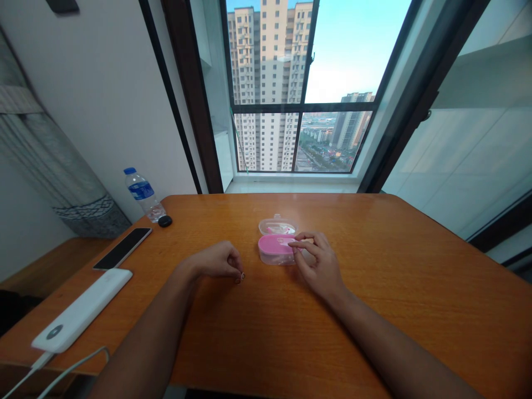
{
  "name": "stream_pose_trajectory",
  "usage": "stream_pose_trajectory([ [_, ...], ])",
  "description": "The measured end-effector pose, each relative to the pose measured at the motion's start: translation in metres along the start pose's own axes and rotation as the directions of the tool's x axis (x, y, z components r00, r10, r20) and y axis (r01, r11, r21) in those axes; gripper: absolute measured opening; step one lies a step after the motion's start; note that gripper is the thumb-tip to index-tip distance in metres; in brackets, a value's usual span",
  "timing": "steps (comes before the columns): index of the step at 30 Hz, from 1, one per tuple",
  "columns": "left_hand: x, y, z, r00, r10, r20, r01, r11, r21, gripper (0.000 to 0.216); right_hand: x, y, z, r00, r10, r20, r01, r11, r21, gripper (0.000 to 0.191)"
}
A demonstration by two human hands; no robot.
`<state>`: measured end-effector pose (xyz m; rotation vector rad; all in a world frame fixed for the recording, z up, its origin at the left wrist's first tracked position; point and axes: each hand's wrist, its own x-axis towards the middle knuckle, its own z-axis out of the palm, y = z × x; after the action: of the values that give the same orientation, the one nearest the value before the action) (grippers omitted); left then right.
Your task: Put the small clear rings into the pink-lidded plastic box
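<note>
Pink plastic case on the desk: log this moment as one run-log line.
left hand: fingers pinched | right hand: fingers on pink plastic case | wooden desk: water bottle, phone, power bank

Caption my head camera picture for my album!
Right fingers touching a pink-and-clear plastic box on an orange wooden table

And there it is at twelve o'clock: a small clear plastic case (275, 256) with a pink top, lying flat, and right against its far side, a clear oval tray (276, 225) holding something pink (274, 229)!
</note>
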<state>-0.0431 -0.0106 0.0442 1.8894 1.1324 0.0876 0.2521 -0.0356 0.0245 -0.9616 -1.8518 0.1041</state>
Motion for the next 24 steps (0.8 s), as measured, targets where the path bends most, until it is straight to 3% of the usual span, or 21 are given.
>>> stream_pose_trajectory([
  [12, -0.0002, -0.0072, -0.0014, 0.982, 0.045, -0.184, 0.007, 0.962, 0.274, 0.019, -0.0004, 0.0002, 0.0010, 1.000, 0.012, 0.027, -0.013, 1.000, 0.004, 0.023],
  [24, 0.0005, -0.0058, 0.0013, 0.997, -0.003, -0.074, 0.019, 0.978, 0.207, 0.028, -0.0005, -0.0015, -0.0002, 0.999, 0.008, 0.039, -0.008, 1.000, 0.004, 0.022],
])
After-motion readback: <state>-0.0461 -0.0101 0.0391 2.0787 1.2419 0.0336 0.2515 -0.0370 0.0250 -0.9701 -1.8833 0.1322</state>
